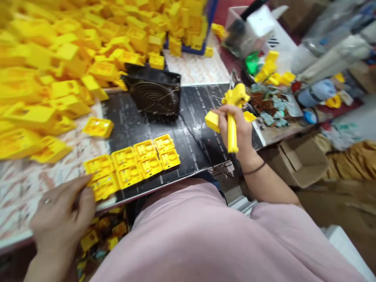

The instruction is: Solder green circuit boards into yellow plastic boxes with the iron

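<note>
My left hand (63, 211) rests at the left end of a double row of open yellow plastic cases (132, 164), its fingers bent and touching the nearest one (104, 188). Small fittings sit inside these cases. My right hand (239, 129) is closed round a yellow tool (232, 135) with a thick straight handle; it looks like a glue gun, but blur hides its exact kind. A yellow block (212, 120) shows beside the right fingers; I cannot tell whether they hold it. One loose yellow case (98, 127) lies behind the row.
A large heap of yellow cases (67, 58) covers the back left. A black fan (155, 92) stands behind the row, its cable crossing the dark board (190, 145). Brown and pale blue scraps (272, 103) lie at right, above a cardboard box (302, 160).
</note>
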Tool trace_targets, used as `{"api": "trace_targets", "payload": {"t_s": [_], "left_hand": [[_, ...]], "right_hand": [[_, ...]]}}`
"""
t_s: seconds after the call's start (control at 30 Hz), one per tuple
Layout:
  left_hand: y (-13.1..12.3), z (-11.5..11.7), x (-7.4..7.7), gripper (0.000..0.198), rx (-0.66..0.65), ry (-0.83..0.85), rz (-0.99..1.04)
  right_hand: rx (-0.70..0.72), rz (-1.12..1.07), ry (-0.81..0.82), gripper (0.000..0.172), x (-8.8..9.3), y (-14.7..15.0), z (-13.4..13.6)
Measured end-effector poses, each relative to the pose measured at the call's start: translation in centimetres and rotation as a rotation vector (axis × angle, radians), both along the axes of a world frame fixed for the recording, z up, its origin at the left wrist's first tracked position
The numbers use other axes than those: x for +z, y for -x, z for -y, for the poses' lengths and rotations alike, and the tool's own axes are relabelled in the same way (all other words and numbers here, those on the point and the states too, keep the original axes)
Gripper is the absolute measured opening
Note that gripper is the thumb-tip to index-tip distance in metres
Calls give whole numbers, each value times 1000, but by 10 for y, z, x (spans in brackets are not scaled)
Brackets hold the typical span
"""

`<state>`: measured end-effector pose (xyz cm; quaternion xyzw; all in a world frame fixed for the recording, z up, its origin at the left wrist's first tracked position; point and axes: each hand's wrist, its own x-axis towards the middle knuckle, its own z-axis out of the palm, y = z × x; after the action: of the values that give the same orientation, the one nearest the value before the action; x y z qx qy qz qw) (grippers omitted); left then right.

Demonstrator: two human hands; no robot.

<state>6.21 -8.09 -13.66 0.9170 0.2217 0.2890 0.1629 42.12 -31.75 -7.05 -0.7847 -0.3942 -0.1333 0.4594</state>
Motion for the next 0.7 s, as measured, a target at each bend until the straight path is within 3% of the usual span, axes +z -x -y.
{"api": "trace_targets", "payload": {"t_s": [0.1,0.2,0.4,0.5,0.57,0.7], "left_hand": [[5,-1,-8,48,124,-92,-42],[0,3,-3,28,137,-63,-34],[-12,13,8,21,75,-86,7],[-9,17,11,23,80,-101,19],[-1,18,15,25,95,-110,11],[33,6,28,26,173,-169,-40]], "right_hand": [[201,100,94,20,-11,22,-1],[358,163,156,24,-14,34,-17],[691,312,237,25,-10,54,-95],[678,380,361,23,-16,62,-140],[637,403,357,22,-17,67,-159],[647,463,167,23,2,69,-153]]}}
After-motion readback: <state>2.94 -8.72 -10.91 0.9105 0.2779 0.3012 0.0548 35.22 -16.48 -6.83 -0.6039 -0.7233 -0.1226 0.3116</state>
